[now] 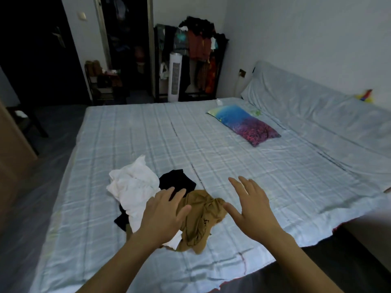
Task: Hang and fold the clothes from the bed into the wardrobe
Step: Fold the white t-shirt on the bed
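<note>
Two bare forearms were seen reaching in from the lower edge over the bed [232, 157]. The left hand [163, 214] was held above the clothes, fingers spread and nearly straight, its grip open wide with nothing held; whether the fingertips touched the cloth could not be told. The right hand [251, 206] was raised just right of the pile, fingers splayed, its grip likewise open and empty.

Three garments were noted bunched together near the foot of the bed: a tan garment [201, 220] between the hands, partly under the left one; a white garment [133, 187] to its left; a black garment [177, 181] behind, partly covered by the white, with a black corner showing at the near left.

The bed was covered by a pale blue checked sheet. A pillow [245, 123] in blue and purple was seen lying well apart, toward the head. Beyond the bed, a rack [198, 45] hung with clothes and a white tower fan [175, 77] were recorded against the far wall, beside a dark open doorway [127, 39].
</note>
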`<state>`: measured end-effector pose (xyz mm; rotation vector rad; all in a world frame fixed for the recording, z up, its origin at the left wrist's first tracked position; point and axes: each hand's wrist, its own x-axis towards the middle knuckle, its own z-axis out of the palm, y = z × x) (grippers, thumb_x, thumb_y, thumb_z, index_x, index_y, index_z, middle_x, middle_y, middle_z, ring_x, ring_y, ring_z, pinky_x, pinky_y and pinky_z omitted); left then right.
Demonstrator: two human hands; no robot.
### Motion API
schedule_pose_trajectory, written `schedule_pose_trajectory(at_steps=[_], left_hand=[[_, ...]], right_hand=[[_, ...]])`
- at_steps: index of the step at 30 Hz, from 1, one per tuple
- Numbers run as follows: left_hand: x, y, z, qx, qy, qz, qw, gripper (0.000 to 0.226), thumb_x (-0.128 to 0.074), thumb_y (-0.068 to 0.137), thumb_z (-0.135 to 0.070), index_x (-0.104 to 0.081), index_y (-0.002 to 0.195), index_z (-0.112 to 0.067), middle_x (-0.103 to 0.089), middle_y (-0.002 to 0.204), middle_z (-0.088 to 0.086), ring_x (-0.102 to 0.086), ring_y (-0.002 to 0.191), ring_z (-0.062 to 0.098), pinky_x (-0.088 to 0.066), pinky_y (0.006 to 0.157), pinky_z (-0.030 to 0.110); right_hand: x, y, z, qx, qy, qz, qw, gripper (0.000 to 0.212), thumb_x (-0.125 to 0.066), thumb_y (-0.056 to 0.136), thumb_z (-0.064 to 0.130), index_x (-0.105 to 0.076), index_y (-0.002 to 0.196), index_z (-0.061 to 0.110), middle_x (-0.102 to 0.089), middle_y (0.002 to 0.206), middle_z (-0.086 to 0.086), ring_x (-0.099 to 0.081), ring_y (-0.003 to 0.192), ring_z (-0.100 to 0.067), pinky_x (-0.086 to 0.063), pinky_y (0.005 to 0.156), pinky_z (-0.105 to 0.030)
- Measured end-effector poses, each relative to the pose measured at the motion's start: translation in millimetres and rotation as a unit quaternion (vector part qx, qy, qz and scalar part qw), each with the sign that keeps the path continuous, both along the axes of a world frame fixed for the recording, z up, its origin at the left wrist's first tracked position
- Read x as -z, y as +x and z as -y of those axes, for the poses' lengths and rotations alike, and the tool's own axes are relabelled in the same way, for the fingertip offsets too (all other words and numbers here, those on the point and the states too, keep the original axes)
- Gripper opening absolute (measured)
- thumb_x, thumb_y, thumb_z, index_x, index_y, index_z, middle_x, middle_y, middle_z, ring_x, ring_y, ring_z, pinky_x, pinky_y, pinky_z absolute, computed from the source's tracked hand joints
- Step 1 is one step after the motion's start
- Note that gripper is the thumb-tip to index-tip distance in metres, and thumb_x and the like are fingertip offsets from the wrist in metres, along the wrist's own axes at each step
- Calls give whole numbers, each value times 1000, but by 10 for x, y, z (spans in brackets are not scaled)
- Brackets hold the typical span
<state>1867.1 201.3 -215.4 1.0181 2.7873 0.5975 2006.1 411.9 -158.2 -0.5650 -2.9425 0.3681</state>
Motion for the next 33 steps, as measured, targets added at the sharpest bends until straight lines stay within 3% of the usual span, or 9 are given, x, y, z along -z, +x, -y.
schedule_pose_trajectory(at_steps=[7, 16, 20, 23, 27, 33], left_hand=[[292, -868, 61, -28, 8, 22, 999, 61, -27, 98, -64, -26, 154, -39, -28, 161, -4, -24, 147, 17, -21, 119, 38], [418, -1612, 550, -142, 12, 65, 988, 61, -40, 98, -59, -33, 153, -32, -41, 155, -2, -38, 140, 19, -31, 112, 37], [469, -1829, 620, -188, -17, 66, 980, 82, -12, 87, -75, -30, 154, -31, -39, 156, -1, -37, 140, 20, -31, 113, 37], [464, -1926, 609, -198, -76, 48, 976, 87, 0, 82, -74, -22, 156, -34, -30, 160, -2, -29, 145, 19, -25, 117, 37], [382, -2105, 485, -247, -91, 67, 962, 77, -14, 89, -69, -16, 157, -33, -26, 162, -1, -26, 146, 20, -23, 118, 38], [481, -2444, 385, -263, -87, 77, 958, 69, -36, 99, -59, -17, 157, -27, -32, 159, -2, -32, 143, 21, -28, 115, 39]], right_hand=[[140, -1159, -61, -30, 26, 73, 997, 67, -39, 97, 59, -15, 156, 35, -23, 160, 2, -16, 149, -21, -20, 119, -44], [431, -2273, 76, -121, -28, 90, 988, 66, -45, 98, 52, -19, 155, 32, -18, 163, -2, -15, 150, -21, -18, 120, -40], [612, -2731, -2, -148, -80, 79, 982, 65, -48, 99, 49, -23, 155, 30, -22, 161, -1, -20, 147, -19, -17, 119, -33], [768, -2969, -53, -148, -66, 83, 983, 66, -48, 98, 49, -23, 155, 28, -26, 160, -1, -26, 145, -21, -24, 118, -37], [871, -3321, -189, -180, -82, 82, 977, 59, -53, 96, 47, -33, 149, 29, -39, 150, -1, -37, 134, -22, -36, 106, -39], [1181, -3791, -279, -197, -113, 96, 969, 60, -53, 97, 46, -35, 149, 23, -40, 150, -1, -36, 137, -21, -27, 112, -31]])
